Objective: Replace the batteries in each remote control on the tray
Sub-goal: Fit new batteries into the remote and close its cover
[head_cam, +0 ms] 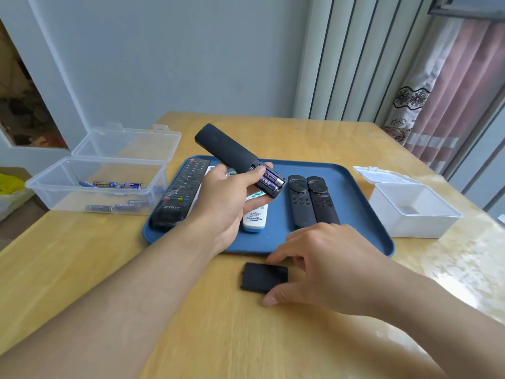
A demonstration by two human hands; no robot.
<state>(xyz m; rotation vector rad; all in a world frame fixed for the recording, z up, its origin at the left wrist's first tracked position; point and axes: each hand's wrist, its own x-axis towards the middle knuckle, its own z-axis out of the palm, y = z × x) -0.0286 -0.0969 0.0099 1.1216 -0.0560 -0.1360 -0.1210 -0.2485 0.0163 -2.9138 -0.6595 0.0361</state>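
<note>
My left hand [228, 199] holds a black remote [229, 152] back side up above the blue tray [352, 187]. Its battery bay is uncovered, and two batteries [270, 180] sit inside. The black battery cover [263, 277] lies on the table just in front of the tray. My right hand [325, 265] hovers over the cover with fingertips touching its edges. On the tray lie a large black remote [181, 194], a white remote [255, 214] partly hidden by my left hand, and two slim black remotes [313, 202].
An open clear box [103, 176] with several batteries [117, 184] stands on the left of the wooden table [82, 255]. To the right of the tray is an open white box [412, 209]. A wall and curtains are behind the table.
</note>
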